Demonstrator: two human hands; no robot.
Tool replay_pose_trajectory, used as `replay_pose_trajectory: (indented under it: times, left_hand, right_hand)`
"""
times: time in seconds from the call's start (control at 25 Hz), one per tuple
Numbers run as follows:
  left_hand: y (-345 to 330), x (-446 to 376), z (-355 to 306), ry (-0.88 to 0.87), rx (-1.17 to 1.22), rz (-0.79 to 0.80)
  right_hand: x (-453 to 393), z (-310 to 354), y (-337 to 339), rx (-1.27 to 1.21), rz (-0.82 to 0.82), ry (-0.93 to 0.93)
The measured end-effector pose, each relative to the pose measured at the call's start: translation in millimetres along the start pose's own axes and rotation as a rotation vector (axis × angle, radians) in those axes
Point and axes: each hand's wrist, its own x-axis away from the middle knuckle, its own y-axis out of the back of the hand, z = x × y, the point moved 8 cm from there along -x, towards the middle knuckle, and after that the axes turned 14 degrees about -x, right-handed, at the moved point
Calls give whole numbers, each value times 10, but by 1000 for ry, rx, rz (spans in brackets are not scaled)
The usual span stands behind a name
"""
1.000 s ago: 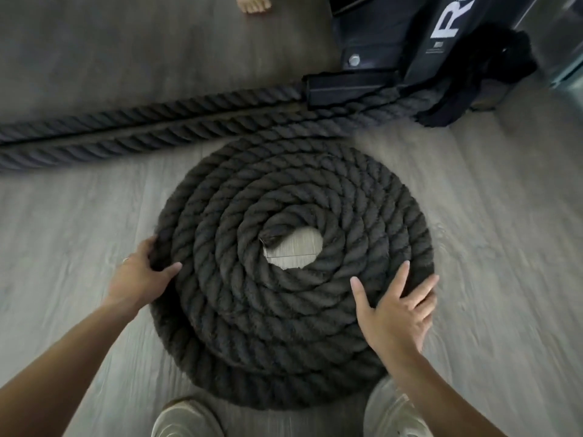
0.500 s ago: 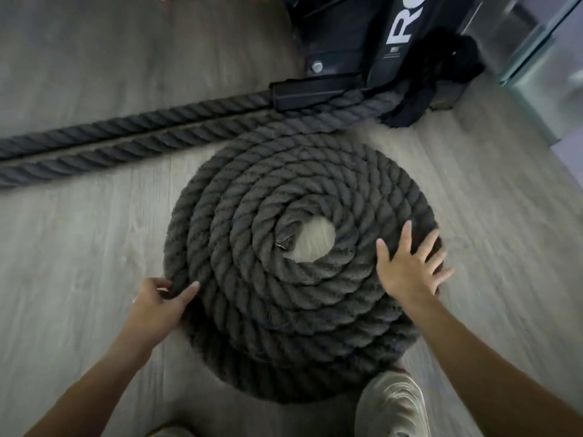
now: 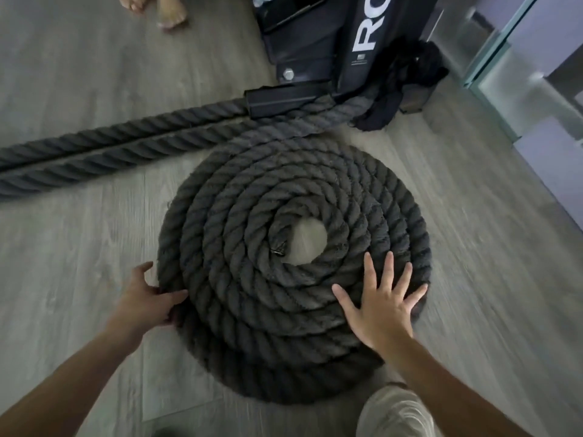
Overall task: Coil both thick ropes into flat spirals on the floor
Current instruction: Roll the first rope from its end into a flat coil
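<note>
Coiled rope: flat on floor, centre. Straight rope: behind coil, running left. Black frame: behind coil. Left hand: against coil's left edge. Right hand: atop coil, near-right.

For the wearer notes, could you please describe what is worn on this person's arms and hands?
Both forearms are bare, with no sleeve in view. The left hand and right hand wear no gloves. No watch or wristband shows; blur keeps me from telling whether there is a ring.

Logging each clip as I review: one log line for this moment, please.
thick dark rope spiral: coiled flat on floor | left hand: at outer edge | right hand: open, flat on top | second straight rope: uncoiled
</note>
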Motion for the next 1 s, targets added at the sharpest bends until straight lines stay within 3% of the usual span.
replay_pose_trajectory:
  times: [0.2,0.32,0.48,0.72,0.88,1.0]
  left_hand:
    - [-706,360,-6,-32,-192,200]
    - [-812,323,-176,-27,-344,298]
    - [-569,101,-629,-106,-314,207]
    - [-762,48,-855,-91,-302,100]
    - [-1341,482,-901,-38,-344,315]
    - [-1637,600,-1050,-121,-566,421]
  right_hand:
    - [-705,-700,503,49,25,107]
    - [-835,-950,778,30,22,37]
    - [-73,-952,318,-262,-121,-189]
    - [-137,-1041,308,-123,-122,-98]
    - [-715,-1609,773,-65,-112,34]
    - [-1023,-1906,1126,-96,-101,-123]
